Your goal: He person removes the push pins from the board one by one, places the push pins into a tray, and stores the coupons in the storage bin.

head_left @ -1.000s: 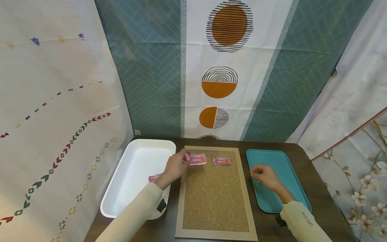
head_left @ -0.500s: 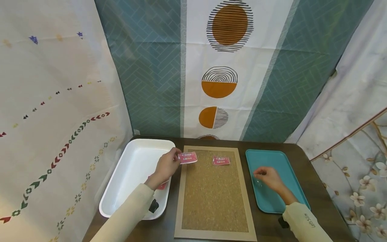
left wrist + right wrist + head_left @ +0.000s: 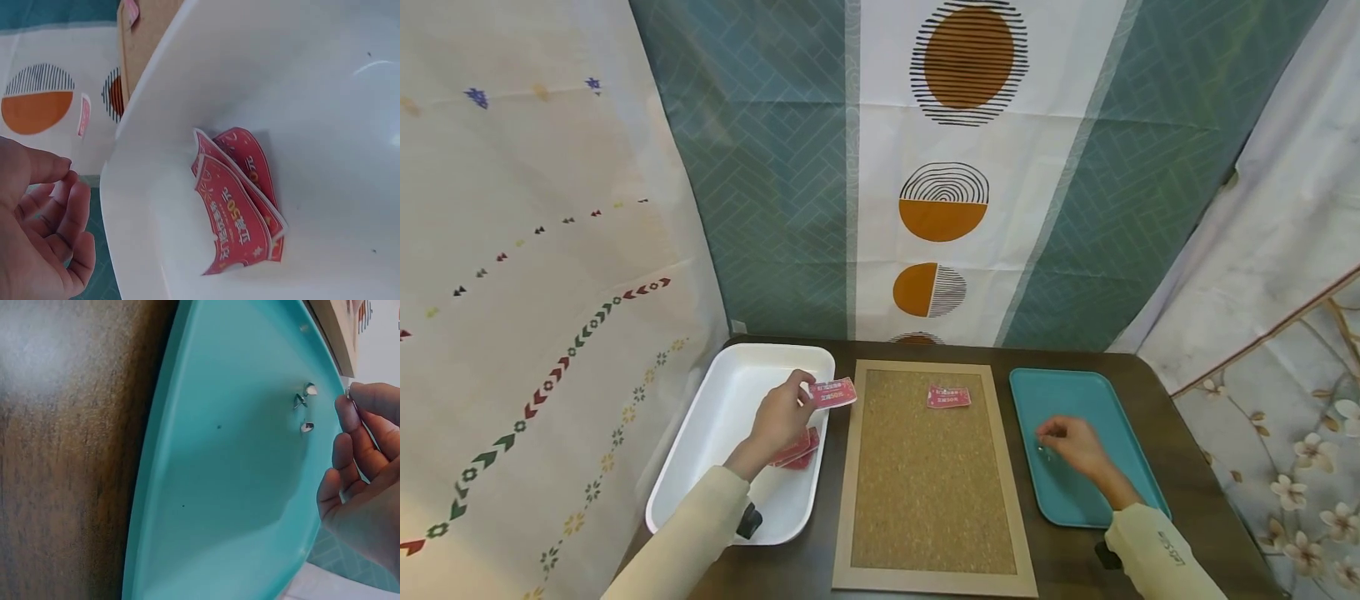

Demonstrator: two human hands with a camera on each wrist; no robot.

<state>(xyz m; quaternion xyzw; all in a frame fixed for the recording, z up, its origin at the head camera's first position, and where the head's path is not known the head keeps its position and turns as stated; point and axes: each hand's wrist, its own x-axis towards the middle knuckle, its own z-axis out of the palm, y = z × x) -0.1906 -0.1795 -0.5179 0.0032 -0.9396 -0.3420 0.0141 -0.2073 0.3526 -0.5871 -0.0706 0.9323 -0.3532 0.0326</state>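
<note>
In the head view my left hand [image 3: 781, 414] pinches a pink-red paper coupon [image 3: 832, 393] by its left end, over the right side of a white basin [image 3: 700, 433]. Several more coupons [image 3: 234, 212] lie overlapping on the basin's floor. My right hand [image 3: 1072, 446] hovers above a teal tray [image 3: 1120, 450]. Between its thumb and forefinger sits a small shiny metal tack [image 3: 349, 392], mostly hidden by the fingertips. A few silvery tacks [image 3: 306, 427] rest in the tray below. Another coupon [image 3: 949, 397] is on the upper right of a wood-framed cork board [image 3: 936, 492].
The cork board lies between the basin and the tray on a dark wooden table [image 3: 1206, 508]. Patterned curtains [image 3: 775, 208] hang behind and at both sides. The basin's walls rise higher than the tray's low rim.
My left hand has moved left with the coupon, from above the cork board's upper left to above the basin. The right hand has shifted slightly right over the tray.
</note>
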